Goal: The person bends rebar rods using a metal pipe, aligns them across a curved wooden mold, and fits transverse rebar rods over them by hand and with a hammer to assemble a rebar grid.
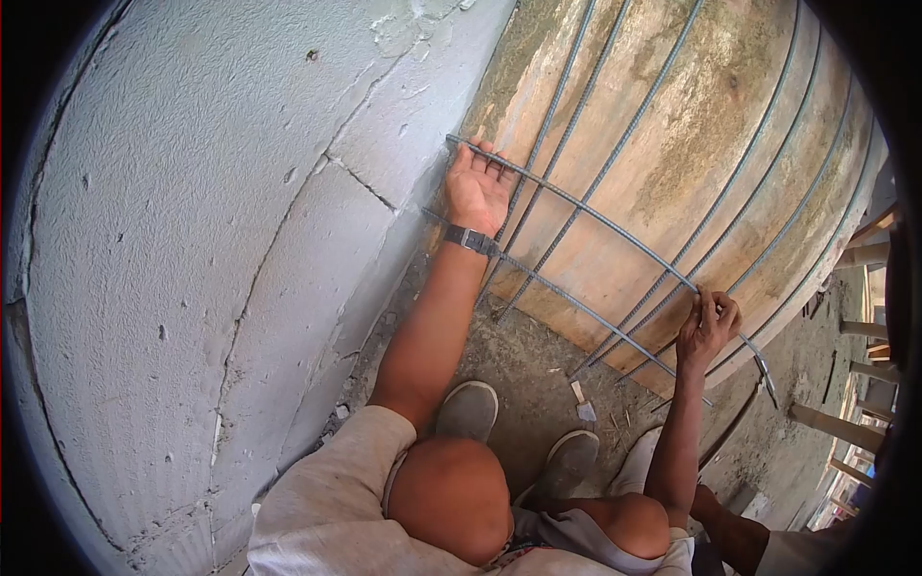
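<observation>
My left hand [477, 192], with a dark watch on the wrist, is palm up, its fingers curled round the left end of a ribbed steel bar [615, 227]. This bar crosses over several long bars [629, 130] in front of a curved wooden panel [711, 125]. Near the bar's right end, my right hand [709, 329] grips it between thumb and fingers. Lower down, a second crossing bar [567, 296] runs roughly alongside, passing by my left wrist.
A rough grey wall [211, 240] fills the left side. Below are my shoes [468, 411], a small flat piece with a pale handle [584, 408] and debris on the ground. Another person's limb [735, 533] shows at lower right, with timber pieces [836, 427] beyond.
</observation>
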`<action>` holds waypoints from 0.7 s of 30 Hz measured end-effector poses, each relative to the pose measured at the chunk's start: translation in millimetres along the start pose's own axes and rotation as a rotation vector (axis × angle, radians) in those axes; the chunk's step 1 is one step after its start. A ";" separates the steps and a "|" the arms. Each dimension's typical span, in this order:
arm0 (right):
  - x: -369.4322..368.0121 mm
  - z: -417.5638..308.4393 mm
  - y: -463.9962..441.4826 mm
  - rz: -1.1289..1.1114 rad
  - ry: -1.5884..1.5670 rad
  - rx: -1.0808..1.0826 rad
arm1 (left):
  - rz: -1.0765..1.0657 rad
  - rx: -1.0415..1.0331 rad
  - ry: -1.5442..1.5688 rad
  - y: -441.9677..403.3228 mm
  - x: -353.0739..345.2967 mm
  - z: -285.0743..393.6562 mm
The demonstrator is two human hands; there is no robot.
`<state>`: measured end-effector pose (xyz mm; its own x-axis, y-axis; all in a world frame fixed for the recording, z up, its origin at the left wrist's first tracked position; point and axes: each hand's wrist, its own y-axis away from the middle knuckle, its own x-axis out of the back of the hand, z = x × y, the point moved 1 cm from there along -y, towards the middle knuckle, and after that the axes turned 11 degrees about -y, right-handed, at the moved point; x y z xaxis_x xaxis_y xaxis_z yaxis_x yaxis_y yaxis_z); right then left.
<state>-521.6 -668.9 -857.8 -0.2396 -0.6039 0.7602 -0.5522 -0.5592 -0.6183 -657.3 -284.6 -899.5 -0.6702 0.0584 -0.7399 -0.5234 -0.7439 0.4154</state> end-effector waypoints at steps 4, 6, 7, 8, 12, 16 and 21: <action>0.9 -1.3 0.3 -0.007 0.011 -0.019 | 0.002 0.000 -0.008 0.8 -0.3 0.7; 1.3 -1.6 1.1 -0.009 0.018 -0.029 | -0.003 0.001 -0.006 -0.1 0.7 0.3; 1.0 -1.6 0.5 -0.010 0.022 -0.032 | -0.006 0.001 -0.004 -1.1 1.5 0.2; 0.6 -1.2 0.0 -0.006 0.018 -0.027 | -0.009 0.001 0.000 -2.1 2.3 -0.4; 2.1 -1.4 -0.1 -0.006 0.008 -0.015 | -0.014 -0.001 0.001 -1.3 2.5 -0.6; 1.8 -1.9 -0.2 -0.008 0.005 -0.018 | -0.025 0.006 -0.003 -0.8 3.2 0.6; 4.2 -8.0 -3.6 -0.004 -0.009 -0.023 | -0.031 0.007 -0.010 -1.1 3.7 1.7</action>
<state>-527.0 -664.9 -850.8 -0.2305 -0.6069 0.7606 -0.5715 -0.5482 -0.6106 -660.2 -282.5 -901.8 -0.6587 0.0878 -0.7473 -0.5477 -0.7370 0.3961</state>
